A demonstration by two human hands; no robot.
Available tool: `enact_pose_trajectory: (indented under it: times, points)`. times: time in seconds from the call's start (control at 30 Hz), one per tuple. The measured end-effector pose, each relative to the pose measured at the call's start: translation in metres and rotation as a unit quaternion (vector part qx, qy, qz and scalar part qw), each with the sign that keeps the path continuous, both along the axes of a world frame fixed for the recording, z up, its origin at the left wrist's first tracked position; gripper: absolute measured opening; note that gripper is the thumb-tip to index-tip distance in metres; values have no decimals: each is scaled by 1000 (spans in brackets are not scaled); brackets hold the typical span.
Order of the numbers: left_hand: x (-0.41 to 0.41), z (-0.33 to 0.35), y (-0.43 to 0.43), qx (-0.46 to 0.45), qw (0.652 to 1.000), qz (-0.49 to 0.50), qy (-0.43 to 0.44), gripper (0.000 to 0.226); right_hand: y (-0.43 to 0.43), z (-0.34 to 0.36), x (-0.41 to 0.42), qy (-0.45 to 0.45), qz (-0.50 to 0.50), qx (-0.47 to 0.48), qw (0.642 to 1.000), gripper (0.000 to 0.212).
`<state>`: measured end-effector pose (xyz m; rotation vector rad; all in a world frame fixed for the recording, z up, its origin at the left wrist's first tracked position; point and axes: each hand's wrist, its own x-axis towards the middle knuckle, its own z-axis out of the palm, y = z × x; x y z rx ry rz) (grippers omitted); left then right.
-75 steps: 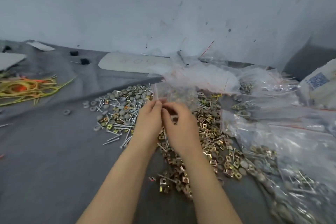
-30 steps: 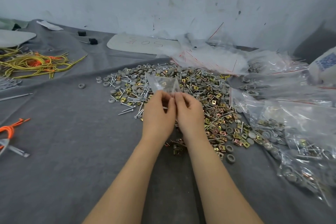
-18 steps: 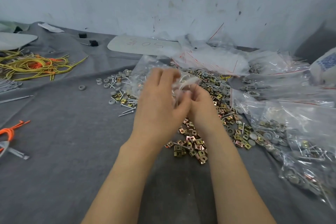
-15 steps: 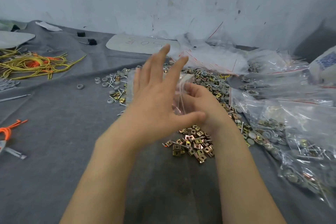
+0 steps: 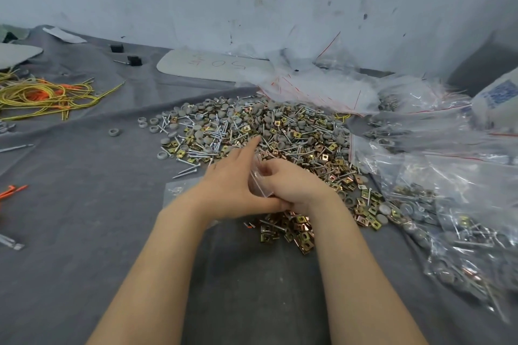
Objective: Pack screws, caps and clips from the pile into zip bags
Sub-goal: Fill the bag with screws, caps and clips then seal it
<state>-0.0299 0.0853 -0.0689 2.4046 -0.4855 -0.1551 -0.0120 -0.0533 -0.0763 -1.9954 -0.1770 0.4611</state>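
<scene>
Just above the bench [image 5: 84,246], the right hand [image 5: 293,189] pinches a small clear zip bag [image 5: 259,180] in curled fingers; the left hand [image 5: 232,185] lies straight-fingered against it; the slick film may slip or close, spilling clips [image 5: 291,230] back towards the pile [image 5: 266,131]; filled bags [image 5: 448,218] crowd the right.

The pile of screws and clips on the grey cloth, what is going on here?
A person is packing hardware. The right hand grips a small clear zip bag over the near edge of the pile; the left hand, fingers straight, rests against it. Filled bags lie to the right.
</scene>
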Motion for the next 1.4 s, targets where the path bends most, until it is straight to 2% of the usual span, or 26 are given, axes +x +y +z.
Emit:
enact_pose_trajectory:
  times: [0.07, 0.13, 0.2, 0.27, 0.33, 0.43, 0.5, 0.63, 0.73, 0.93, 1.07, 1.2, 1.27, 1.33, 1.4]
  points:
    - [0, 0, 2, -23, 999, 19, -11, 115, -5, 2, 1, 10, -20, 33, 999, 10]
    - [0, 1, 8, -47, 996, 66, -26, 104, -15, 7, 5, -30, -108, 50, 992, 14]
    - [0, 4, 14, -56, 989, 128, -48, 93, -24, 9, 17, -122, -258, -2, 958, 20]
    - [0, 6, 17, -54, 981, 176, -64, 87, -26, 9, 33, -209, -349, -114, 906, 27]
    - [0, 6, 17, -47, 977, 198, -70, 87, -22, 10, 52, -248, -343, -169, 890, 34]
    - [0, 2, 14, -32, 975, 209, -65, 91, -13, 13, 84, -266, -324, -166, 893, 37]
    - [1, -1, 10, -14, 973, 220, -71, 94, -6, 13, 105, -267, -309, -213, 888, 41]
    - [2, -11, 0, 49, 972, 217, -75, 97, 7, 7, 135, -151, -234, -316, 907, 58]
    - [4, -16, -3, 67, 972, 217, -57, 96, 11, 3, 140, -132, -196, -376, 896, 63]
    - [6, -13, -3, 52, 973, 221, -47, 98, 18, 0, 96, -175, -219, -355, 892, 44]
    - [4, -9, 5, 40, 982, 181, -29, 103, 3, 10, 51, -156, -137, -377, 903, 32]
    - [2, -6, 13, 41, 989, 143, -4, 109, -20, 34, 19, -103, -41, -317, 942, 21]
    - [1, -6, 14, 46, 990, 136, 2, 110, -29, 35, 7, -107, -55, -269, 956, 33]
    - [1, -6, 14, 50, 990, 128, 2, 108, -33, 32, 2, -143, -117, -203, 962, 44]
    - [1, -7, 13, 53, 991, 125, -5, 108, -35, 24, 1, -184, -205, -163, 947, 47]
